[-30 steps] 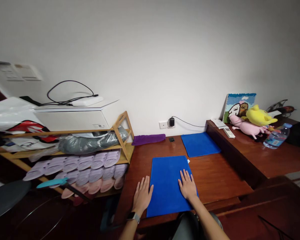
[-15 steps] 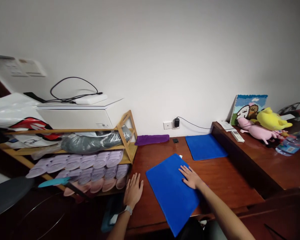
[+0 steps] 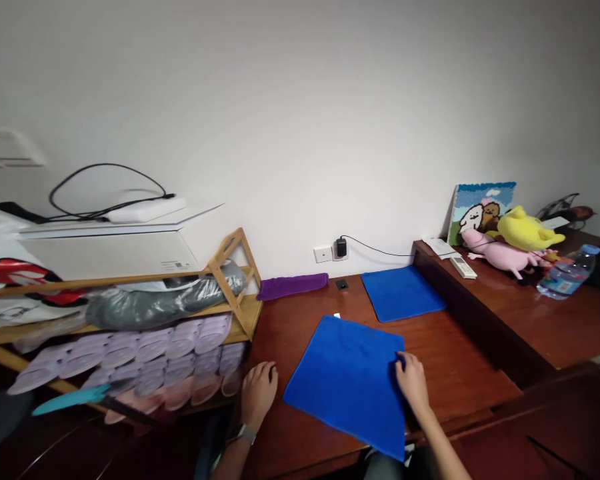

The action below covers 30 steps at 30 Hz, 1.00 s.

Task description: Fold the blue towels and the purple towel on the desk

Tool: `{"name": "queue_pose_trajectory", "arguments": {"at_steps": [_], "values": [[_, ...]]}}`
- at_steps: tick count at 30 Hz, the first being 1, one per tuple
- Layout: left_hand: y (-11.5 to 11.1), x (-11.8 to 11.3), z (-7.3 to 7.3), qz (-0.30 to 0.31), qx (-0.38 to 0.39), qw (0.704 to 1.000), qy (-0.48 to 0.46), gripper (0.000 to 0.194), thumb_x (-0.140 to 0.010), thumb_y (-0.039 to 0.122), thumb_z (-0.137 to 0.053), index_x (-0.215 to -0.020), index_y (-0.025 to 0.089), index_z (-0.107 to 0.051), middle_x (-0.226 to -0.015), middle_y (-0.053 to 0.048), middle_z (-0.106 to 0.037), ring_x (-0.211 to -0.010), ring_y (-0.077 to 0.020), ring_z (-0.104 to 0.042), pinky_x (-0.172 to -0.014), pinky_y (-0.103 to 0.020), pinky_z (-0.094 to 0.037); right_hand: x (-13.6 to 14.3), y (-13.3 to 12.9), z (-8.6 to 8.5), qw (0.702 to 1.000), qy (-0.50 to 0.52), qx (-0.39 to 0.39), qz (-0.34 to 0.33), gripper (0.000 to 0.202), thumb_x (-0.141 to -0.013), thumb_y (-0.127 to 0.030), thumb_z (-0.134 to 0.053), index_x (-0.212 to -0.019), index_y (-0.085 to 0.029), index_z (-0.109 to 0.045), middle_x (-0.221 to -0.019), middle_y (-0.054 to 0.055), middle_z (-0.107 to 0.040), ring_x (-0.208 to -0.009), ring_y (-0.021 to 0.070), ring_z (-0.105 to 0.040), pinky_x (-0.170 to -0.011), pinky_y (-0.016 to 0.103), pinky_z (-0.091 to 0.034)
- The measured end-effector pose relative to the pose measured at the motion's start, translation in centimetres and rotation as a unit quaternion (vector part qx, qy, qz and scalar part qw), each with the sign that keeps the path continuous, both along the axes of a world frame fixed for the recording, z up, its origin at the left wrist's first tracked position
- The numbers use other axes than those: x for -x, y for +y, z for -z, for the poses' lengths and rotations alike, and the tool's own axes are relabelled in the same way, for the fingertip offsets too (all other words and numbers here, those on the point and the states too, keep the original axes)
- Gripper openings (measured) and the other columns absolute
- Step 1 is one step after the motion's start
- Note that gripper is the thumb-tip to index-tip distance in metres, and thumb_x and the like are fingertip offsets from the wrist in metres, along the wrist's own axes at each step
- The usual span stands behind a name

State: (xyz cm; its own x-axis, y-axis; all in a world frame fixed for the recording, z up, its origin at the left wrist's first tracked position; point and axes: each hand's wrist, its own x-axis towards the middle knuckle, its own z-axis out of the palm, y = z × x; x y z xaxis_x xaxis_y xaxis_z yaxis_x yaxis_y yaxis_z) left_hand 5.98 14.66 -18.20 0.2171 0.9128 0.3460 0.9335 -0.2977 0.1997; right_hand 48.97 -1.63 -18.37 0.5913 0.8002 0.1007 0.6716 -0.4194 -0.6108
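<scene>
A square blue cloth (image 3: pixel 347 383) lies on the brown wooden table in front of me, its near corner hanging past the table's edge. At its right edge is my right hand (image 3: pixel 413 383), fingers bent and closed on the cloth's border. My left hand (image 3: pixel 260 393) rests on the table to the left of the cloth, apart from it, fingers loosely bent and nothing held. A watch (image 3: pixel 247 434) sits on the left wrist. Farther back lie a second blue cloth (image 3: pixel 403 293), spread flat, and a folded purple cloth (image 3: pixel 293 287) by the wall.
To the left stands a wooden rack (image 3: pixel 235 280) with rows of slippers (image 3: pixel 153 347) and a white box (image 3: pixel 110 250) on top. A raised surface at right holds plush toys (image 3: pixel 525 230), a remote (image 3: pixel 463 267) and a water bottle (image 3: pixel 570 273). A charger (image 3: pixel 341 247) is plugged into the wall.
The near blue cloth has turned on the table. My right hand went from lying flat on it to gripping its right edge. The left hand's fingers have bent. The view has shifted.
</scene>
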Motion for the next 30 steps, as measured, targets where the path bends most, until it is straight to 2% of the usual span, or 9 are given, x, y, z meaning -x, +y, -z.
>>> {"name": "queue_pose_trajectory", "arguments": {"at_steps": [5,8,10,14,21,23,26,28,30], "values": [[5.1,-11.2,-4.0,0.017,0.128,0.991,-0.025,0.047,-0.105,0.042,-0.044,-0.135,0.018,-0.072,-0.139,-0.016,-0.072,-0.131,-0.031,-0.063,-0.113,-0.042,-0.045,-5.3,2.3,-1.8,0.991,0.097,0.057,0.078,0.055,-0.102,-0.045,-0.04,-0.132,-0.013,-0.074,-0.133,0.02,-0.075,-0.125,0.032,-0.071,-0.106,0.04,-0.053],[8.8,-17.0,-4.2,0.004,0.163,0.986,-0.045,0.045,-0.102,0.045,-0.053,-0.131,0.016,-0.073,-0.135,-0.019,-0.072,-0.128,-0.0338,-0.064,-0.109,-0.044,-0.046,-5.9,4.7,-2.3,0.985,0.111,0.091,0.093,0.05,-0.097,-0.05,-0.051,-0.122,-0.015,-0.078,-0.114,0.021,-0.08,-0.108,0.0361,-0.078,-0.091,0.044,-0.059],[10.6,-19.1,-3.8,-0.003,0.184,0.981,-0.06,0.037,-0.097,0.041,-0.06,-0.122,0.017,-0.074,-0.131,-0.02,-0.073,-0.126,-0.0358,-0.065,-0.106,-0.046,-0.047,-5.9,5.4,-2.0,0.983,0.114,0.102,0.098,0.044,-0.094,-0.05,-0.056,-0.115,-0.018,-0.079,-0.108,0.021,-0.081,-0.101,0.0364,-0.079,-0.084,0.043,-0.059],[11.9,-19.9,-3.2,0.022,0.213,0.971,-0.103,0.014,-0.088,0.031,-0.069,-0.099,0.022,-0.071,-0.116,-0.014,-0.075,-0.12,-0.0313,-0.067,-0.103,-0.04,-0.047,-5.9,5.0,-0.9,0.984,0.125,0.082,0.1,0.039,-0.094,-0.053,-0.051,-0.106,-0.024,-0.075,-0.104,0.016,-0.082,-0.098,0.0332,-0.08,-0.082,0.04,-0.058],[8.7,-19.4,-4.9,0.14,0.258,0.926,-0.236,0.015,-0.092,0.034,-0.063,-0.098,0.026,-0.052,-0.08,0.004,-0.061,-0.077,-0.0168,-0.064,-0.075,-0.027,-0.05,-7.8,1.6,-1.0,0.966,0.164,-0.182,0.083,0.041,-0.084,-0.065,-0.053,-0.099,-0.027,-0.06,-0.086,0.006,-0.077,-0.082,0.0272,-0.077,-0.075,0.036,-0.059],[6.9,-19.5,-6.1,0.184,0.258,0.907,-0.278,0.018,-0.094,0.039,-0.061,-0.099,0.026,-0.05,-0.086,0.004,-0.059,-0.077,-0.0148,-0.061,-0.074,-0.025,-0.05,-9.4,0.1,-1.7,0.967,0.128,-0.207,0.072,0.039,-0.088,-0.064,-0.05,-0.095,-0.027,-0.06,-0.087,0.006,-0.077,-0.082,0.0263,-0.076,-0.076,0.035,-0.058],[3.9,-20.4,-8.0,0.292,0.287,0.843,-0.349,0.024,-0.097,0.046,-0.061,-0.095,0.024,-0.052,-0.087,0.005,-0.055,-0.075,-0.0126,-0.055,-0.069,-0.023,-0.045,-13.2,-1.7,-3.3,0.973,0.056,-0.219,0.041,0.037,-0.094,-0.057,-0.046,-0.092,-0.026,-0.066,-0.098,0.008,-0.079,-0.091,0.0269,-0.076,-0.085,0.038,-0.058],[2.6,-21.6,-9.2,0.342,0.304,0.805,-0.376,0.028,-0.097,0.049,-0.063,-0.091,0.023,-0.055,-0.081,0.005,-0.052,-0.07,-0.0118,-0.051,-0.066,-0.023,-0.042,-16.3,-1.7,-4.9,0.974,-0.003,-0.224,0.035,0.038,-0.097,-0.051,-0.043,-0.098,-0.025,-0.071,-0.107,0.01,-0.079,-0.099,0.0281,-0.075,-0.093,0.041,-0.057],[2.7,-23.8,-10.1,0.35,0.294,0.799,-0.391,0.029,-0.096,0.049,-0.067,-0.091,0.022,-0.059,-0.077,0.005,-0.054,-0.068,-0.0116,-0.051,-0.065,-0.024,-0.041,-19.5,0.1,-6.9,0.971,-0.074,-0.224,0.037,0.04,-0.101,-0.045,-0.04,-0.105,-0.023,-0.074,-0.113,0.012,-0.079,-0.104,0.0294,-0.073,-0.098,0.044,-0.055]]}}
